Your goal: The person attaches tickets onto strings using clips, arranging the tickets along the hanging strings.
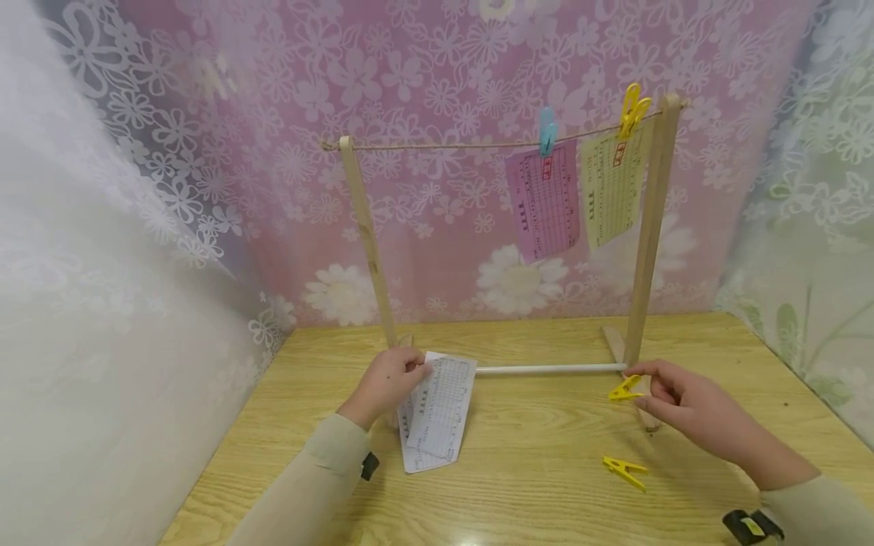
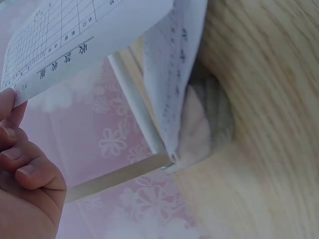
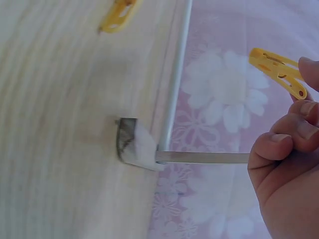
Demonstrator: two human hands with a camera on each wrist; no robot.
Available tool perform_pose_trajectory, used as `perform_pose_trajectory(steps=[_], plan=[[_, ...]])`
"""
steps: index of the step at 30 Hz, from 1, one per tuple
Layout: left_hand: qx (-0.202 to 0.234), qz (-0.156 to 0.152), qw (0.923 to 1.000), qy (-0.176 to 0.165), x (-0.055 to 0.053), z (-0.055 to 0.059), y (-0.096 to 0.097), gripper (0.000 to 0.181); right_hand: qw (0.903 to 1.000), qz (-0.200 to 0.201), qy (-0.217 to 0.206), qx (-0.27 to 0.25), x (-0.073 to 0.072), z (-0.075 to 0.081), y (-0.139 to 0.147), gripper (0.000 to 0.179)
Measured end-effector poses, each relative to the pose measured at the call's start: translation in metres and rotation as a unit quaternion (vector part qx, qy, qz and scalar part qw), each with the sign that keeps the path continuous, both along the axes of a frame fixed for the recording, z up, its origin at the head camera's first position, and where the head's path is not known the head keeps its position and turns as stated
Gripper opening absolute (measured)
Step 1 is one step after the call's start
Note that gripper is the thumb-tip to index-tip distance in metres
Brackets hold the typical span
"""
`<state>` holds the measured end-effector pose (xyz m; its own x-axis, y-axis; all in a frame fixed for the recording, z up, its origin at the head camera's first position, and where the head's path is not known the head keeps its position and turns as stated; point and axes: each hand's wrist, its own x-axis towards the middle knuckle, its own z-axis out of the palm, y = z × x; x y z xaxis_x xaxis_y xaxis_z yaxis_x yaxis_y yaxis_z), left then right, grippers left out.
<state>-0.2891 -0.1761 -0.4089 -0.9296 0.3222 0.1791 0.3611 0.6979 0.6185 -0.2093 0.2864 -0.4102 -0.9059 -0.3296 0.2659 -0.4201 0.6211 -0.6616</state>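
Observation:
Between thumb and fingers my left hand (image 1: 391,383) pinches white printed slips (image 1: 444,406) by their upper left corner, near the left post's foot. In the left wrist view two sheets of the slips (image 2: 55,45) hang apart from each other. My right hand (image 1: 699,409) holds a yellow clothespin (image 1: 624,388) in its fingertips, near the foot of the right post. The right wrist view shows that yellow clothespin (image 3: 276,69) in front of the curled fingers. A second yellow clothespin (image 1: 624,472) lies on the table below the right hand.
A twine line (image 1: 437,145) runs between the wooden left post (image 1: 369,243) and right post (image 1: 653,227). On it hang a pink slip (image 1: 546,201) under a blue clothespin (image 1: 548,133) and a yellow slip (image 1: 614,189) under a yellow clothespin (image 1: 633,112). A white rod (image 1: 546,369) joins the posts low down.

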Motion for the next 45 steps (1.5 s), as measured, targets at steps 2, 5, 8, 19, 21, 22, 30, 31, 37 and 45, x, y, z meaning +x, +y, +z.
perform_pose_trajectory(steps=[2, 5, 8, 19, 21, 22, 30, 31, 37, 45], plan=[[0.0, -0.007, 0.9999, 0.008, 0.002, 0.004, 0.002, 0.035, 1.0, -0.005, 0.004, 0.003, 0.0, 0.005, -0.001, 0.032], [-0.002, -0.011, 0.9997, 0.02, 0.004, 0.008, 0.004, 0.035, 0.9998, -0.009, 0.015, 0.011, -0.002, 0.012, -0.002, 0.033], [-0.002, -0.01, 0.9995, 0.03, 0.006, 0.013, 0.005, 0.034, 0.9995, -0.009, 0.025, 0.015, -0.003, 0.02, -0.004, 0.033], [0.021, -0.017, 0.9993, 0.024, 0.015, 0.046, 0.011, 0.033, 0.9977, -0.011, 0.057, 0.034, -0.011, 0.05, -0.008, 0.034], [0.025, -0.026, 0.9987, 0.036, 0.016, 0.053, 0.011, 0.035, 0.9975, -0.012, 0.06, 0.036, -0.012, 0.056, -0.009, 0.035], [0.028, -0.03, 0.998, 0.047, 0.016, 0.056, 0.012, 0.037, 0.997, -0.012, 0.066, 0.04, -0.013, 0.059, -0.01, 0.035], [0.043, -0.045, 0.9947, 0.082, 0.013, 0.081, 0.011, 0.035, 0.9915, -0.003, 0.123, 0.042, -0.018, 0.081, -0.019, 0.035], [0.043, -0.042, 0.9946, 0.084, 0.014, 0.084, 0.011, 0.033, 0.9905, 0.004, 0.131, 0.043, -0.019, 0.083, -0.019, 0.036], [0.043, -0.037, 0.9926, 0.108, 0.014, 0.101, 0.013, 0.022, 0.9913, 0.019, 0.127, 0.031, -0.021, 0.096, -0.022, 0.035], [0.045, -0.028, 0.9862, 0.157, 0.009, 0.119, 0.013, 0.022, 0.988, -0.003, 0.149, 0.042, -0.024, 0.126, -0.032, 0.033]])
